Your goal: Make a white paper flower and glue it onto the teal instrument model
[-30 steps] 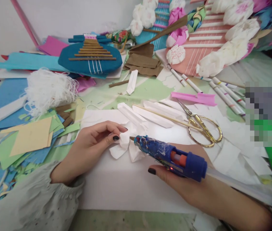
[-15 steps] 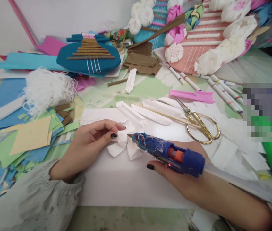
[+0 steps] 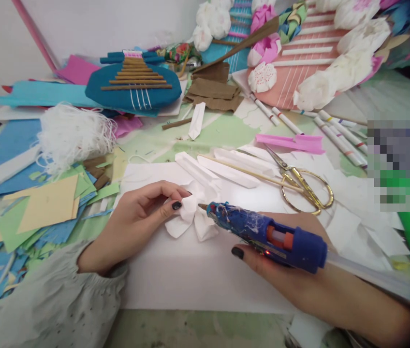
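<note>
My left hand (image 3: 143, 220) pinches a white paper flower (image 3: 181, 222) by a petal, thumb and fingers pressed together. The flower's lower petals spread over a white paper sheet (image 3: 176, 280). In my right hand (image 3: 281, 275) is a blue hot glue gun (image 3: 263, 234), its red light lit and a clear glue stick (image 3: 368, 273) coming out of the back. The gun's nozzle points left, close to the flower's right petals; whether it touches them I cannot tell. My right fingers are mostly hidden behind the gun.
Gold-handled scissors (image 3: 304, 188), a thin wooden stick (image 3: 241, 169) and folded white paper strips (image 3: 226, 171) lie beyond the flower. White string (image 3: 74, 135) and coloured paper scraps (image 3: 45, 208) cover the left. Behind stand a blue paper craft (image 3: 136, 89) and a pink, flower-trimmed one (image 3: 281, 87).
The glue gun has moved a little to the right and slightly down, its nozzle drawing back from the flower's middle. My left hand and the flower have shifted slightly right.
</note>
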